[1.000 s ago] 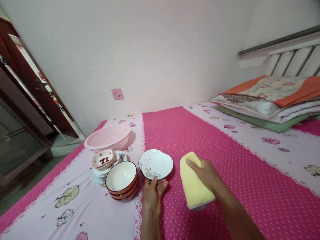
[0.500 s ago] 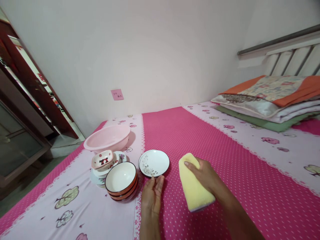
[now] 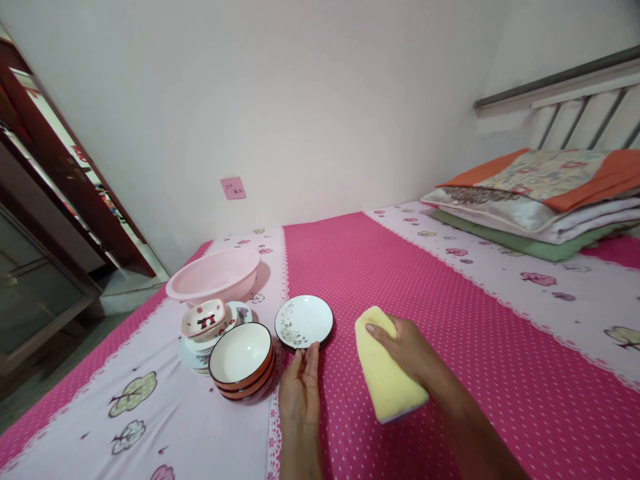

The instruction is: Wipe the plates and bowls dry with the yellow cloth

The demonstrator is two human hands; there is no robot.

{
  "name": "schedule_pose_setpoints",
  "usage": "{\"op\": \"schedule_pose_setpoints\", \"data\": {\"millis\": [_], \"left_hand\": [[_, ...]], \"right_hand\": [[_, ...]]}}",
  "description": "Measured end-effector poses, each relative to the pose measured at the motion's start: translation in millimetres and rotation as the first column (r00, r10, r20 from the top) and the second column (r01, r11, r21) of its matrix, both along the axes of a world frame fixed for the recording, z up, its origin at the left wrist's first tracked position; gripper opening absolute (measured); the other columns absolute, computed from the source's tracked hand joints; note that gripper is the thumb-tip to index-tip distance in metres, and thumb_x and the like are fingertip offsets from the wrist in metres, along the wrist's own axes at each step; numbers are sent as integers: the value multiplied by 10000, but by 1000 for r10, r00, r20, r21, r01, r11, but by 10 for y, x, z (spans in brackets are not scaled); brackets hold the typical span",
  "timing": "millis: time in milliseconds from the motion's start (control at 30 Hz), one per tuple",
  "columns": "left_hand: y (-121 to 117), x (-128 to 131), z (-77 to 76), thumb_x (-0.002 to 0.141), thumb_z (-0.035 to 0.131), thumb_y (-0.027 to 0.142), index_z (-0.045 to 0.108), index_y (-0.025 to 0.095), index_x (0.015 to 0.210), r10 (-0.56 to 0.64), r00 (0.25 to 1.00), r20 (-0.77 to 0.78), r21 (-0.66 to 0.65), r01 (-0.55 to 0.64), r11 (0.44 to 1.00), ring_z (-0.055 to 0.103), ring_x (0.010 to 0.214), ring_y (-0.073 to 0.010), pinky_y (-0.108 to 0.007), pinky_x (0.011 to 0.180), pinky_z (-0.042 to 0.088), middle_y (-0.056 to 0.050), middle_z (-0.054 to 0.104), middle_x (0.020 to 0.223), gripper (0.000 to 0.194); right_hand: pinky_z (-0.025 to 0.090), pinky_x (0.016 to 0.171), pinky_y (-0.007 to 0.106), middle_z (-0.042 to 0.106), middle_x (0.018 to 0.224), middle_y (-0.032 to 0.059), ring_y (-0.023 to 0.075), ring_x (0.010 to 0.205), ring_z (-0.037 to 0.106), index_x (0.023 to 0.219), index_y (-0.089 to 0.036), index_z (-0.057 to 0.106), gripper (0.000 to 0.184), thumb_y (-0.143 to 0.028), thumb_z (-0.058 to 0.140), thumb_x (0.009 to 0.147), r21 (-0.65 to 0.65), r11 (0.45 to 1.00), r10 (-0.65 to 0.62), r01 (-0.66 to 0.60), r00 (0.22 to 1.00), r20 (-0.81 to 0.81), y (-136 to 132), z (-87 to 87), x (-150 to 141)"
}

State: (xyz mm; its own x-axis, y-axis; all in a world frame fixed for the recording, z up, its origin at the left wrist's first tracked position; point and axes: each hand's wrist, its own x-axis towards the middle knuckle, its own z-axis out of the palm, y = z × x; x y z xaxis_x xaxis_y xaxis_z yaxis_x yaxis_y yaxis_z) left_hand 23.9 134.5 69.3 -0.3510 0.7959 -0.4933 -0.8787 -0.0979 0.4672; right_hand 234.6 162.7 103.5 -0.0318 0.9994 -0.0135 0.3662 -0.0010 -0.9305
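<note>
My left hand [image 3: 301, 393] reaches up from below with its fingers stretched out. Its fingertips touch the near rim of a small stack of white plates [image 3: 305, 320] with dark edges and a grey flower pattern. The top plate sits slightly off the one under it. A folded yellow cloth [image 3: 385, 370] is gripped in my right hand [image 3: 407, 347], thumb on top, held to the right of the plates. Left of the plates stand several stacked bowls [image 3: 243, 357], white inside and orange outside.
Behind the bowls is a stack of patterned plates [image 3: 193, 353] with a small red-and-white dish [image 3: 204, 319] on top. A pink basin [image 3: 215, 277] stands farther back. Folded bedding [image 3: 545, 193] lies at the right on the pink bedspread [image 3: 345, 260]. A wall rises behind.
The top plate has shifted slightly left and away, baring the edge of the plate beneath at the lower right. My left fingertips moved with it. My right hand stays nearly still with the cloth.
</note>
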Motion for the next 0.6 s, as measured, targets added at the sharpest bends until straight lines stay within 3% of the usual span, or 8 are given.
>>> {"op": "schedule_pose_setpoints", "data": {"millis": [167,233,333,433,600], "left_hand": [[-2,61,-60,967,495,-12,652,98,957,-27,1000,-5,-22,27,999,777,961,-188,-251,864,651,-101,742,887,192],[-23,126,-64,965,531,15,652,88,921,-115,993,-8,-12,115,993,784,976,-234,-292,854,663,-146,751,905,148],[-53,213,-46,969,562,55,668,46,995,-228,974,-19,52,229,972,764,1075,-316,-374,904,657,-260,751,1100,109],[-55,224,-45,992,532,71,674,45,1059,-222,973,-57,90,227,970,743,1134,-306,-384,979,623,-265,724,1232,159],[-30,152,-104,999,541,101,696,77,970,-198,977,-77,43,202,978,755,1096,-280,-429,1020,596,-215,750,1178,159]], "right_hand": [[481,573,309,762,810,96,245,679,712,936,-178,666,359,-531,624,891,16,1000,-1,1,1000,22,29,-53,9],[479,574,312,763,814,100,245,677,708,938,-177,667,355,-527,631,889,21,1000,4,-4,1000,27,28,-68,4],[477,569,313,765,809,101,245,668,706,949,-174,678,357,-523,633,889,23,1000,14,-15,1000,25,22,-80,-7],[477,565,314,770,806,99,244,661,710,970,-176,689,361,-524,636,891,23,999,24,-24,1000,18,17,-74,-13],[486,564,319,780,812,107,249,658,718,988,-174,693,357,-516,641,897,21,999,38,-38,999,8,22,-86,-20]]}}
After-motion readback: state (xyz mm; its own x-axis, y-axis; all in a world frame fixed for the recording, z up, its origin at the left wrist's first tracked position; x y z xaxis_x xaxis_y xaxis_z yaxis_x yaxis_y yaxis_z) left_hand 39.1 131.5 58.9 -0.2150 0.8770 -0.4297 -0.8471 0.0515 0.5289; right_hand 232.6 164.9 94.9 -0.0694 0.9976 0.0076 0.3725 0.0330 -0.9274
